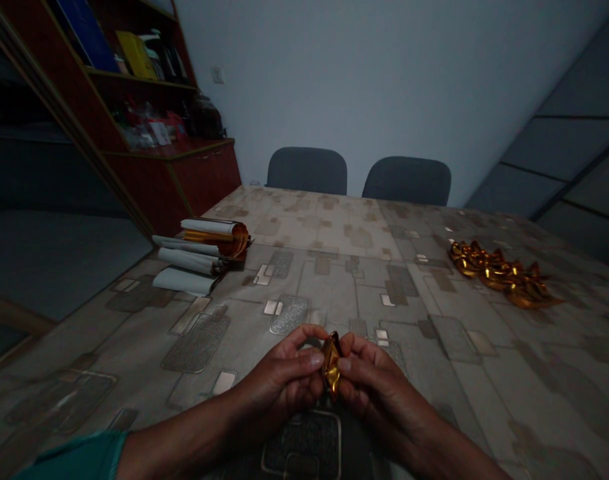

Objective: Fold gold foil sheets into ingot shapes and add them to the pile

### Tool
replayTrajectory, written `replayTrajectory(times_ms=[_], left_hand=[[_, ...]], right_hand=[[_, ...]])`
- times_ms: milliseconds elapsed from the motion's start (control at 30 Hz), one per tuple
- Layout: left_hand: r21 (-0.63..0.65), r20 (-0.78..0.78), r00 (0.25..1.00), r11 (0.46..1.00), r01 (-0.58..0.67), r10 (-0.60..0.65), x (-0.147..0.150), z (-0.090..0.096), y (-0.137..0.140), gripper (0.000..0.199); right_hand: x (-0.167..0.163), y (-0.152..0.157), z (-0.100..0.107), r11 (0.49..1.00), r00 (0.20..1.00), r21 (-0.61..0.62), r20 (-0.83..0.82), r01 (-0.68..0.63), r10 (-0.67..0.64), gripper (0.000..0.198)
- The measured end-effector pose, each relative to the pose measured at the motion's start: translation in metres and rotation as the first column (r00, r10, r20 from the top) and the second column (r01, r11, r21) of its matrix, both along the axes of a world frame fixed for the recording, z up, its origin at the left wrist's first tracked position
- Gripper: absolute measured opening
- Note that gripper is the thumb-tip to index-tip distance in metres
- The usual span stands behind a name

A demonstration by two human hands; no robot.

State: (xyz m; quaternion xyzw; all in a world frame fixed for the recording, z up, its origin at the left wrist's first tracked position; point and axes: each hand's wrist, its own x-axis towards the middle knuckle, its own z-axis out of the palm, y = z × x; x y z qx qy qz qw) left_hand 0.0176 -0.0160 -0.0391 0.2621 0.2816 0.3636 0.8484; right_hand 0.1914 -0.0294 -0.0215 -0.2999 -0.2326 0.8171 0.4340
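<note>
Between my two hands is a small folded piece of shiny gold paper point(331, 363), pointed at both ends and held lengthwise away from me. My left hand point(297, 370) pinches its left side between thumb and fingers. On the opposite side, the thumb and fingers of my right hand point(367, 373) are closed on it too. Several folded gold paper ingots point(501, 270) sit in a cluster on the right of the table. Over on the left lie bent stacks of gold-faced paper sheets point(199, 257) with pale backs.
A patterned cloth covers the table point(329, 283). Two grey chairs point(307, 170) stand at its far side, before a pale wall. At the back left rises a reddish wooden cabinet point(184, 177) with shelves of assorted items.
</note>
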Motion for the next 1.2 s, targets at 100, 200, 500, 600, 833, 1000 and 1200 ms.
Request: replayTrajectory(times_ms=[100, 200, 500, 600, 833, 1000, 1200], left_hand=[[0.003, -0.014, 1.0, 1.0, 0.0, 0.0, 0.0, 0.001, 0.0, 0.037], [0.029, -0.056, 0.998, 0.999, 0.014, -0.012, 0.0, 0.0, 0.0, 0.042], [0.113, -0.121, 0.992, 0.993, -0.032, 0.045, 0.006, -0.005, 0.001, 0.046], [0.102, -0.117, 0.992, 0.994, -0.034, 0.046, 0.006, -0.001, 0.0, 0.045], [0.125, -0.14, 0.99, 0.992, -0.014, 0.032, 0.005, -0.002, -0.001, 0.048], [0.15, -0.167, 0.985, 0.989, -0.006, 0.031, 0.007, -0.01, -0.002, 0.047], [0.147, -0.202, 0.979, 0.989, 0.03, 0.0, 0.004, -0.003, -0.001, 0.043]], right_hand=[[0.0, 0.0, -0.003, 1.0, 0.999, -0.002, 0.037, 0.012, -0.012, 0.023], [0.0, -0.001, -0.007, 1.0, 0.998, 0.024, 0.064, 0.016, -0.017, 0.023], [-0.005, -0.001, -0.01, 0.997, 0.981, 0.072, 0.187, 0.036, -0.049, 0.026], [-0.005, 0.0, -0.008, 0.997, 0.981, 0.079, 0.19, 0.017, -0.032, 0.026], [-0.003, -0.002, -0.006, 0.996, 0.979, 0.093, 0.201, -0.008, -0.011, 0.025], [-0.007, 0.0, -0.008, 0.993, 0.972, 0.117, 0.231, 0.025, -0.052, 0.033], [-0.004, 0.004, -0.01, 0.994, 0.97, 0.104, 0.233, 0.042, -0.065, 0.035]])
